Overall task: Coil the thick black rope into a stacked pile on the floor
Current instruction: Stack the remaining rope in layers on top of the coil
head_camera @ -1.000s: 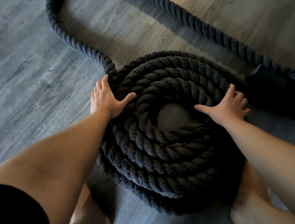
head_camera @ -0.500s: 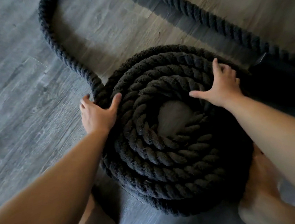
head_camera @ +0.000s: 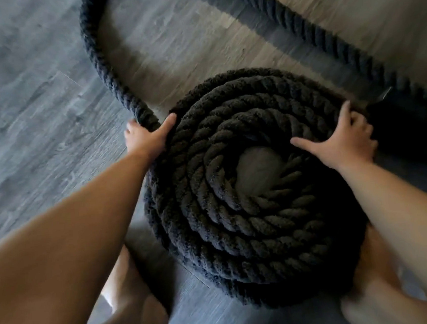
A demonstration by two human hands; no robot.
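The thick black rope [head_camera: 211, 213] lies coiled in a stacked round pile on the floor, with a small gap of floor showing at its centre. A loose length [head_camera: 101, 68] runs from the pile's left edge up and out of the top of the view. My left hand [head_camera: 145, 136] grips this loose length right where it meets the pile, thumb on the coil side. My right hand [head_camera: 342, 137] rests flat on the top right of the pile, fingers spread and thumb pointing toward the centre.
Another stretch of the rope [head_camera: 325, 35] crosses the wood-plank floor [head_camera: 36, 125] diagonally at the upper right. A dark object [head_camera: 411, 129] sits just right of the pile. My bare legs [head_camera: 368, 290] flank the pile at the bottom.
My left hand slid down the pile's left side and closed round the loose length. My right hand moved up along the top of the pile's right side. The view shifted slightly.
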